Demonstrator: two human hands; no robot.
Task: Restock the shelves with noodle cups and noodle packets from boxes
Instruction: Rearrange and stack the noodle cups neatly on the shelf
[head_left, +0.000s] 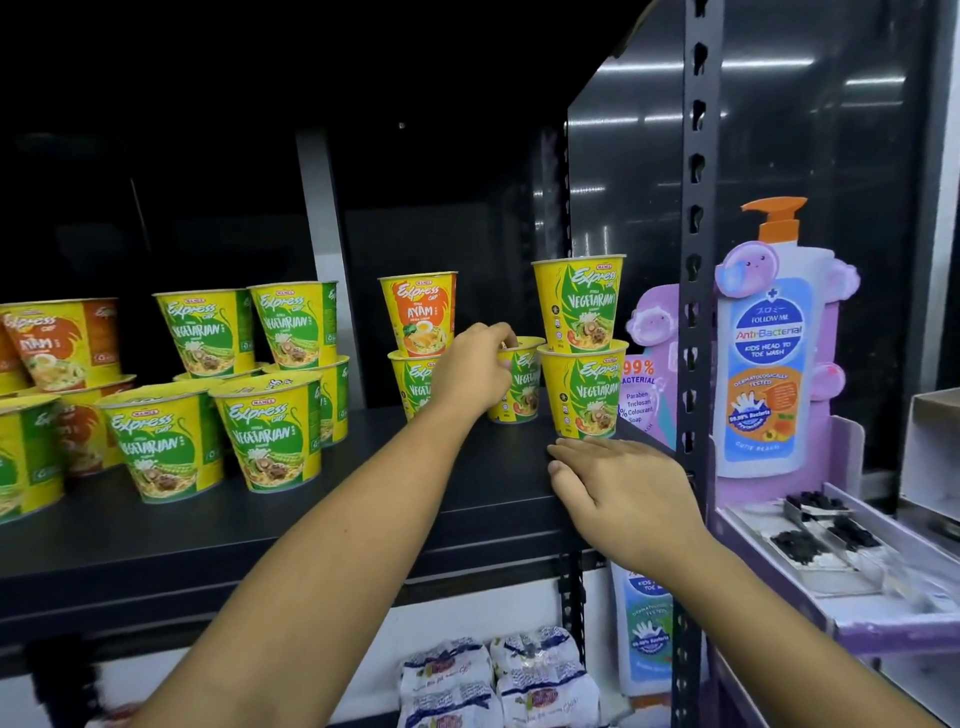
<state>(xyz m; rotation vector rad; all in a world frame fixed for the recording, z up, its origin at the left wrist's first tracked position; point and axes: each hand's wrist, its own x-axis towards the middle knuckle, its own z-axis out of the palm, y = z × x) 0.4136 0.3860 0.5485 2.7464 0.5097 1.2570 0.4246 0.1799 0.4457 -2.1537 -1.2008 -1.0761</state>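
Yellow-green Vegetarian noodle cups and orange Ayam cups stand on a dark shelf (363, 519). My left hand (475, 366) grips the rim of a single Vegetarian cup (522, 387) standing far back on the shelf. To its right is a two-high stack of Vegetarian cups (584, 358). My right hand (623, 493) lies flat and open on the shelf just in front of that stack, fingertips near its base. Behind my left hand an Ayam cup (421, 312) sits on top of a Vegetarian cup (413, 384).
More cups (270, 431) crowd the shelf's left half, some stacked. A black slotted upright (693, 312) bounds the shelf on the right. Beyond it stands a purple display with a large wash bottle (769, 364). Noodle packets (498, 680) lie on the lower shelf.
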